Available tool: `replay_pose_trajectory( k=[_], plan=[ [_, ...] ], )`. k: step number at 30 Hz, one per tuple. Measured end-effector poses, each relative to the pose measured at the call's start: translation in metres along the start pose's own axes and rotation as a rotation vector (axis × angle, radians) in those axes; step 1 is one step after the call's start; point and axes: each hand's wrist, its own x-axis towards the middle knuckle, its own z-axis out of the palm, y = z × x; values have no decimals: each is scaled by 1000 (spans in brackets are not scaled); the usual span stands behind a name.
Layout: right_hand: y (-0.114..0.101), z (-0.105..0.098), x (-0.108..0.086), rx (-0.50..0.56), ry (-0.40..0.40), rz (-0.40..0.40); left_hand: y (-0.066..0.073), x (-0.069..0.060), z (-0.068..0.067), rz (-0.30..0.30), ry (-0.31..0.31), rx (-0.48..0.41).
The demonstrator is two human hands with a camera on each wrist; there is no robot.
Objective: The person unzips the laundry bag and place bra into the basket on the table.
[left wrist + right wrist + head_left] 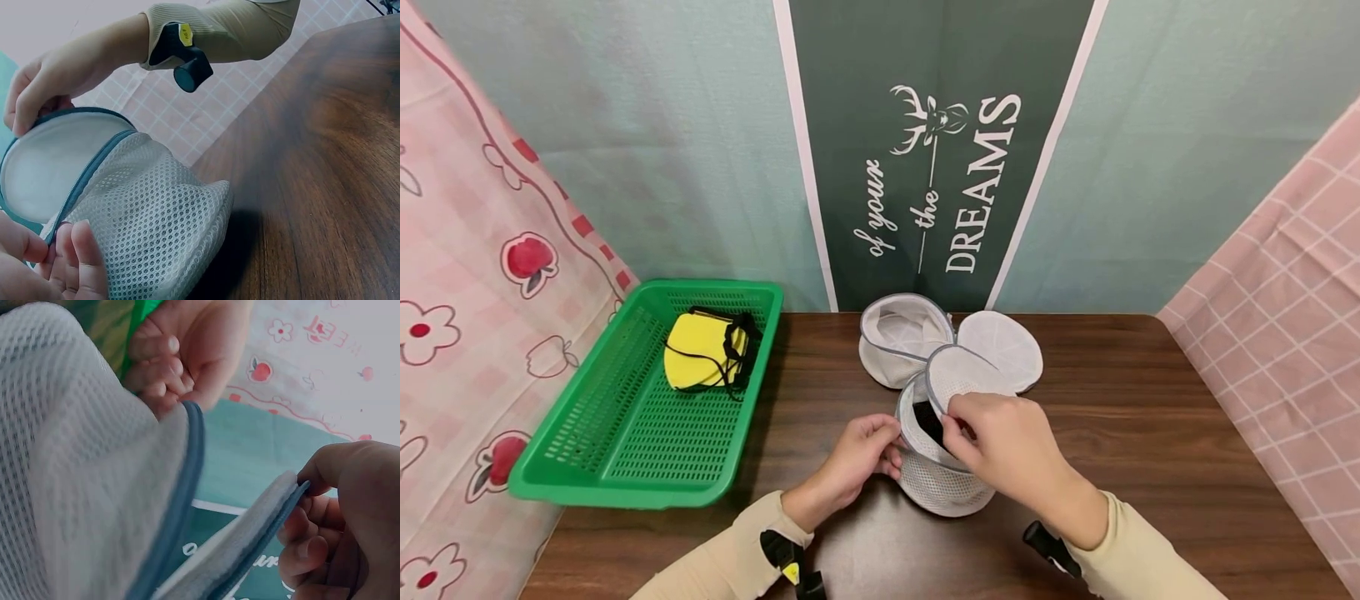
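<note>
A round white mesh laundry bag (pixel 943 492) with a grey zip edge stands on the table before me, its flap lid (pixel 958 371) raised. My left hand (pixel 859 454) pinches the bag's rim on the left side; the left wrist view shows thumb and fingers at the zip (pixel 84 174). Between finger and thumb, my right hand (pixel 1011 442) holds the edge of the lid, seen edge-on (pixel 256 544) in the right wrist view. Something black (pixel 927 419) lies inside the bag, mostly hidden by the lid and right hand.
Behind it stands a second white mesh bag (pixel 883 367), unzipped, its round lid (pixel 1000 350) folded out to the right. At left, a green plastic basket (pixel 625 492) holds yellow pieces (pixel 700 342) with black cords. Curtains (pixel 662 167) border the wooden table (pixel 1150 433).
</note>
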Motion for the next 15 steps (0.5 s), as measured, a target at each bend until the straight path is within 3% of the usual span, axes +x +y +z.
replay_pose_trajectory(
  k=[7,15],
  plan=[
    [12,-21,2,-13,-13,59,0,-1,-1,-2,9,2],
    [29,-47,1,-42,50,82,-3,1,-2,-12,14,1]
  ],
)
